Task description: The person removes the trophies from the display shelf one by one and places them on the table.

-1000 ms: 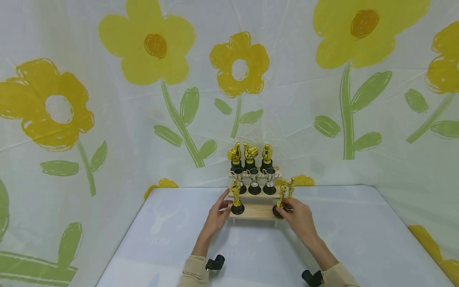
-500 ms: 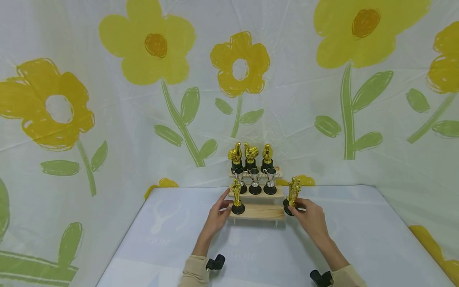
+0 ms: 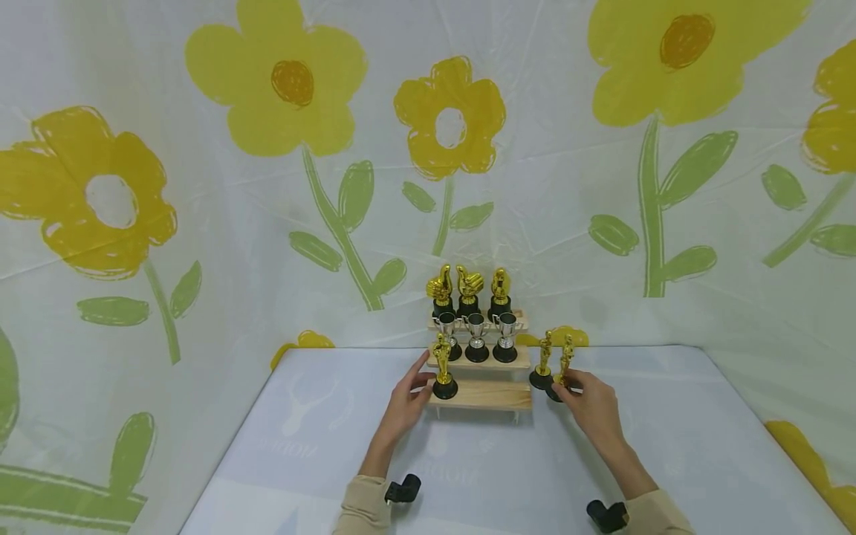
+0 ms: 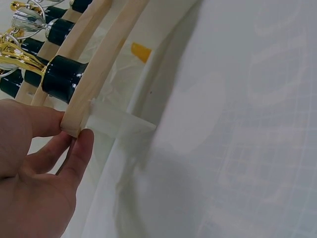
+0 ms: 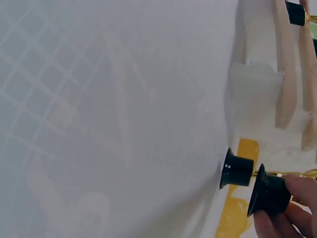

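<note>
A tiered wooden display shelf [image 3: 495, 395] stands on the table. My left hand [image 3: 400, 407] pinches the left end of its bottom board [image 4: 81, 111], thumb on top and fingers below. One gold figurine trophy [image 3: 442, 364] with a black base stands at that board's left end. Right of the shelf, my right hand [image 3: 594, 407] pinches a second gold figurine trophy [image 3: 566, 353] low down, just above its black base [image 5: 271, 193]. Another gold figurine trophy [image 3: 545, 360] stands on the table between the held one and the shelf.
Three silver cup trophies [image 3: 476, 334] line the middle tier. The top tier bears three gold trophies [image 3: 469, 286], two of them thumbs-up shapes. A white table [image 3: 669, 431] lies below, and a flower-printed curtain [image 3: 535, 186] hangs behind.
My right hand has carried its figurine trophy rightward, from the bottom board's right end to past the other figurine trophy on the table. The left hand has stayed in place.
</note>
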The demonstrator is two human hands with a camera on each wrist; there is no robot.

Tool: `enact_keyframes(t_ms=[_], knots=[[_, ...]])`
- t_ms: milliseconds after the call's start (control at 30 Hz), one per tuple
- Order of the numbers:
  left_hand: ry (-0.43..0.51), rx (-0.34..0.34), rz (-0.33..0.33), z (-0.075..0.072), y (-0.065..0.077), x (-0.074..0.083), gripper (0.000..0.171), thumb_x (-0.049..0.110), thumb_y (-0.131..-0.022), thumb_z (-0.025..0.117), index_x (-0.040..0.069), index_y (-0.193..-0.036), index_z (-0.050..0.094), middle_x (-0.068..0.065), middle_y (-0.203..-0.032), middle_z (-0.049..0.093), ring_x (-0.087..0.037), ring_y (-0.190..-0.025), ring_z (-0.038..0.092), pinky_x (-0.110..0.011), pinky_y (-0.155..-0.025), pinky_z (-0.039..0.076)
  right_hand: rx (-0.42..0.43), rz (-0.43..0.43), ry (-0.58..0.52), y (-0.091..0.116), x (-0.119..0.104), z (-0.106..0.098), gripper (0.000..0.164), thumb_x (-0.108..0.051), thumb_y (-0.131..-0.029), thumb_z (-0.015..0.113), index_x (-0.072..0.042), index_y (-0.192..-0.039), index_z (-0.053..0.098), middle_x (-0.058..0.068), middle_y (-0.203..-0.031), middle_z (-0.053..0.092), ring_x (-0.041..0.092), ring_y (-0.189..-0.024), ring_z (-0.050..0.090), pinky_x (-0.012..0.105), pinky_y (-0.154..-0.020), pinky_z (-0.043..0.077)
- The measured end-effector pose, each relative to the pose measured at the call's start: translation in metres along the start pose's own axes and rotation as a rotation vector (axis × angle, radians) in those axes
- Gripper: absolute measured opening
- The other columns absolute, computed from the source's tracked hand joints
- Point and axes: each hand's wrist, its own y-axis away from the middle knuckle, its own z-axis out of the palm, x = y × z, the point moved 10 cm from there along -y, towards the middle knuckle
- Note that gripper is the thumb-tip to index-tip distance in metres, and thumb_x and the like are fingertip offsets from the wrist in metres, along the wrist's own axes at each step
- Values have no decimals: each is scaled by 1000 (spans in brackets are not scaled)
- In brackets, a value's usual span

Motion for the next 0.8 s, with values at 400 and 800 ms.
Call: enact_keyframes(t_ms=[400, 800], knots=[[-9, 9, 12, 3, -10, -33, 69, -2, -95, 53, 28, -153, 33, -19, -125, 64, -39, -118, 60, -48, -97, 52, -33, 105, 51, -10, 26, 2, 37, -15, -87, 72, 9, -114, 66, 27, -103, 72, 43, -99, 68, 54, -82, 54], [-9, 18, 12, 2, -8, -27, 67, -4, -95, 52, 20, -154, 33, -24, -124, 63, -41, -117, 60, -53, -96, 51, -59, 181, 54, -20, 45, 11, 37, -16, -90, 69, 9, -116, 65, 28, -108, 70, 46, -106, 65, 59, -92, 48]])
